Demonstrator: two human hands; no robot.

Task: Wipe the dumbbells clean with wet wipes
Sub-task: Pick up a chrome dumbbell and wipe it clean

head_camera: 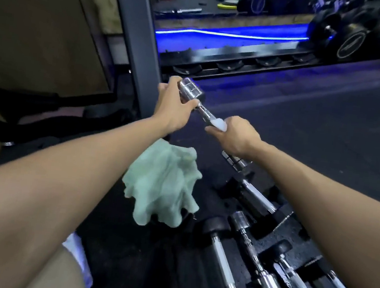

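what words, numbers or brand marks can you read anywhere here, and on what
None can be read.
Big black dumbbells on the far rack: a pale ring-shaped mark on the end faces, too blurred to read.
Chrome dumbbell held by the left hand and wiped by the right hand: no text visible.
Green cloth: no text.

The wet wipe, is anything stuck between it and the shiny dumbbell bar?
Nothing visible. The right hand wraps the wet wipe straight onto the handle of the chrome dumbbell, while the left hand grips its far head. The green cloth lies below on the floor, out of the way.
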